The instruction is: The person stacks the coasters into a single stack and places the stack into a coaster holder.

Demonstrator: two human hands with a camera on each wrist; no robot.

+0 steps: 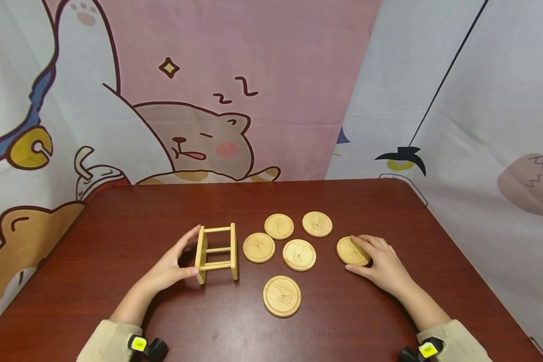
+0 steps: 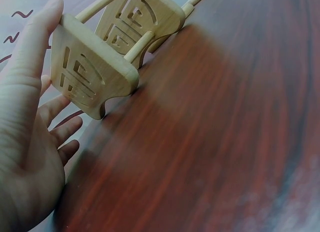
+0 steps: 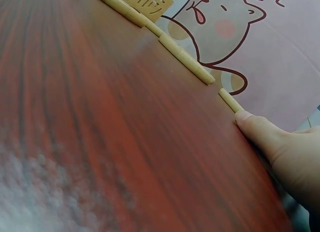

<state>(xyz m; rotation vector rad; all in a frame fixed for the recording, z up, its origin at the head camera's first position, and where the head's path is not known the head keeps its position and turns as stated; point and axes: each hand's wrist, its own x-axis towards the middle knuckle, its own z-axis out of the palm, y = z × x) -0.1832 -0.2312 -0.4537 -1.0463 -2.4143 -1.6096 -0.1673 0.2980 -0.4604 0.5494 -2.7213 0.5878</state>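
Note:
A small wooden coaster rack [image 1: 234,251], two slotted end panels joined by rods, stands on the table at the left. My left hand [image 1: 169,266] holds its left end panel [image 2: 92,67], thumb on the near edge and fingers toward the far edge. At the right, my right hand [image 1: 384,264] grips a round wooden coaster [image 1: 350,251] lying on the table. Its thumb [image 3: 250,119] touches the coaster's edge in the right wrist view, while the other fingers there are hidden. Between the hands lie several more coasters [image 1: 299,255], each with an engraved leaf or flower.
The dark red-brown wooden table [image 1: 199,327] carries everything. One coaster [image 1: 282,296] lies nearer the front than the others. Behind the table hangs a cloth [image 1: 298,90] printed with cartoon animals, continuing along both sides.

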